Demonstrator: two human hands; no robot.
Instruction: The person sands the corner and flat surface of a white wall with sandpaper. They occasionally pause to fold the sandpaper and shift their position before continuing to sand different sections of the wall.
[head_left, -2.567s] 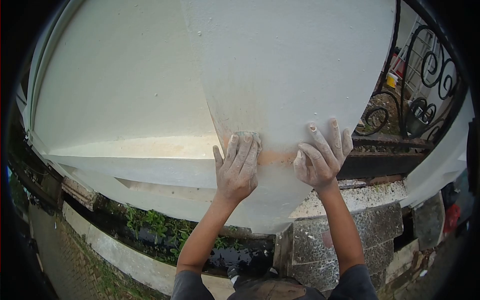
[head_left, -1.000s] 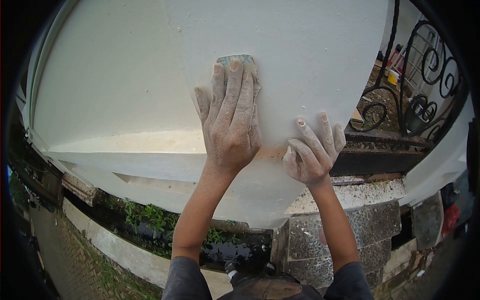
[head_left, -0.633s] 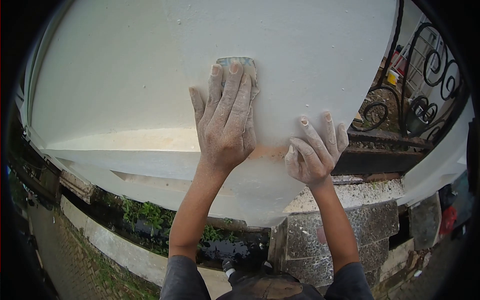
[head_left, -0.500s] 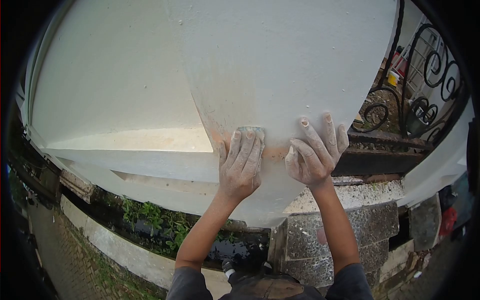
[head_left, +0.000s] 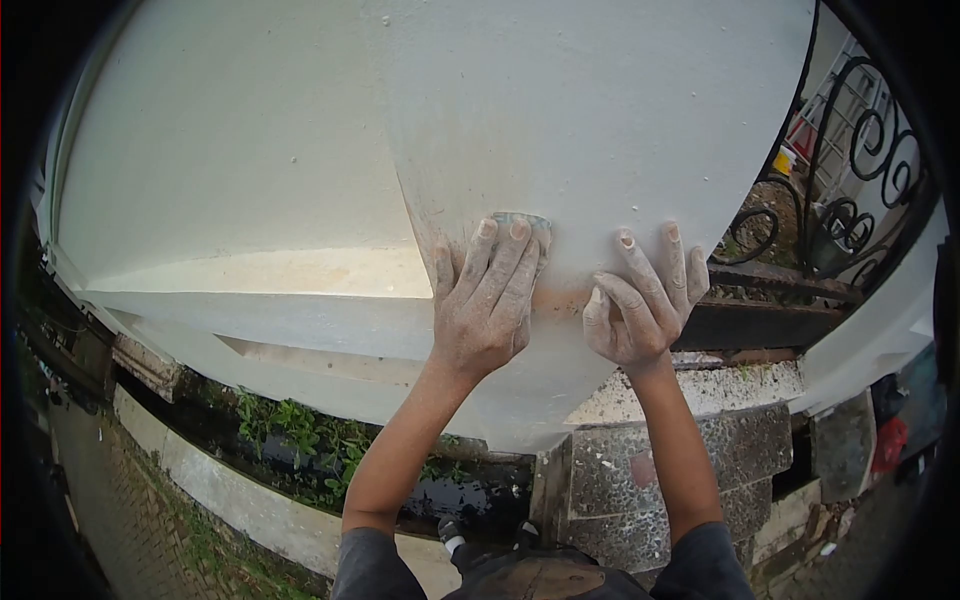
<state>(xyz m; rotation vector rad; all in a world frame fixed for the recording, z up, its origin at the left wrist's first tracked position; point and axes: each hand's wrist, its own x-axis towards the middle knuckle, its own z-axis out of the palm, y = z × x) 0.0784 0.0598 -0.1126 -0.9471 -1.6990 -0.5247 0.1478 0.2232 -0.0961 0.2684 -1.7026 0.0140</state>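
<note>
View: head, looking down at both hands and the pale wall [head_left: 610,110].
Left hand [head_left: 485,325]: fingers close together over a folded sheet [head_left: 541,234], pressing it to the wall; thumb hidden, so its grip cannot be told.
Sheet: under the left fingertips, printed top edge showing, just above the brownish patch [head_left: 562,298] and right of the crease where the ledge [head_left: 290,275] ends.
Right hand [head_left: 640,315]: wide, fingers fanned, thumb and forefinger near each other, no held thing seen; at the wall near its slanting edge. Firmness of contact: cannot tell.
Dust: whitish coat on both hands.
Pressure: best spread evenly over the left fingers, I judge; one fingertip digging in could groove the wall.
Sheet angle: flat suits the broad face; a lighter touch by the crease would spare its line.
Around: black gate [head_left: 750,325] beyond the right hand; plants [head_left: 290,425] in the ditch below.
</note>
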